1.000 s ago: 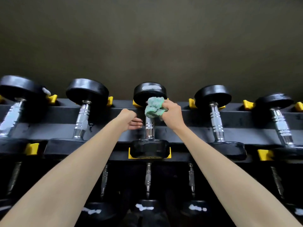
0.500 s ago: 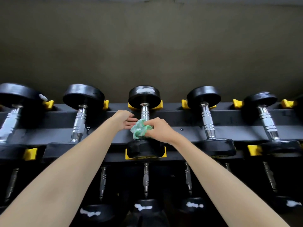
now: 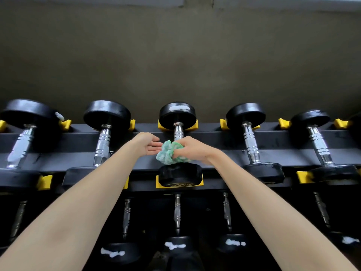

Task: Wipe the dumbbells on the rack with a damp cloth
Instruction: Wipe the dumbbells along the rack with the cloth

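A black dumbbell with a chrome handle (image 3: 178,132) lies in the middle of the top tier of the rack (image 3: 214,141), its near head (image 3: 179,174) in a yellow cradle. My right hand (image 3: 192,148) grips a crumpled green cloth (image 3: 168,154) around the lower part of that handle, just above the near head. My left hand (image 3: 146,143) hovers just left of the cloth, fingers straight and relaxed, holding nothing. The cloth and my right hand hide the lower handle.
Several more dumbbells (image 3: 252,141) lie side by side along the top tier in yellow cradles (image 3: 46,181). A lower tier holds further dumbbells (image 3: 176,245) with white marks on their heads. A dull wall (image 3: 175,65) stands behind the rack.
My right hand slid the cloth down the handle from just under the far head to just above the near head. My left hand's fingers straightened out beside the cloth.
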Demonstrator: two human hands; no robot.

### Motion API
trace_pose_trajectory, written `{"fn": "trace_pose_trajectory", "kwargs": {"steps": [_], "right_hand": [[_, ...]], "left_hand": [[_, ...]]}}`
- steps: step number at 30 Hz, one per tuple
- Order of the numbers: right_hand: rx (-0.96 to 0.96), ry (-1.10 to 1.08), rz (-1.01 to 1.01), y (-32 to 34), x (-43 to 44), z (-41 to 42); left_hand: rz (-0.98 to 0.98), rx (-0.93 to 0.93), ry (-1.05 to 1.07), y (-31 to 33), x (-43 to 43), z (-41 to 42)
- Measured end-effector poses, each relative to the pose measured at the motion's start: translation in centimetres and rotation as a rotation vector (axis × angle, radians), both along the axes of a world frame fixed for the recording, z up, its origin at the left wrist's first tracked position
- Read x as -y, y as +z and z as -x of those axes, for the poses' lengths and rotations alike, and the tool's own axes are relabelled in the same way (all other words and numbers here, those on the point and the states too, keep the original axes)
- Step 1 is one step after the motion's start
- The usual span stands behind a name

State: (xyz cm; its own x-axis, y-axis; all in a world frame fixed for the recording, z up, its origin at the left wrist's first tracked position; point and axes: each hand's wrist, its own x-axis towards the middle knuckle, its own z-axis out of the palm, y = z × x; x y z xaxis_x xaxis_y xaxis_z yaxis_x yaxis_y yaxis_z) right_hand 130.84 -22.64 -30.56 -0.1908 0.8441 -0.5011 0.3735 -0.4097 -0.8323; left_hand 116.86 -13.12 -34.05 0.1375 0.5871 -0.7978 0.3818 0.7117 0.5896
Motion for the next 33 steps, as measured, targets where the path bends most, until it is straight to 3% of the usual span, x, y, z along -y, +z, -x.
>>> {"fn": "trace_pose_trajectory", "kwargs": {"steps": [4, 8, 14, 18, 26, 33], "right_hand": [[-0.088, -0.134, 0.048, 0.3, 0.5, -1.5], [-0.335, -0.516, 0.115, -0.4, 1.3, -4.3], [-0.265, -1.119, 0.043, -2.3, 0.6, -6.3], [-0.26, -1.154, 0.016, -3.0, -1.0, -6.1], [-0.006, -1.246, -0.118, -3.6, -5.4, -6.3], [0.176, -1.036, -0.046, -3.7, -8.7, -5.4]], "left_hand": [[0.013, 0.009, -0.002, 0.5, -0.1, -0.6], [0.004, 0.017, -0.028, 1.0, -0.5, -1.8], [-0.044, -0.06, -0.191, 1.1, -1.0, -3.6], [-0.044, -0.071, -0.291, 0.8, -1.8, -4.1], [-0.061, -0.088, -0.39, 0.6, -2.6, -5.0], [-0.049, -0.069, -0.387, 0.4, -2.8, -5.0]]}}
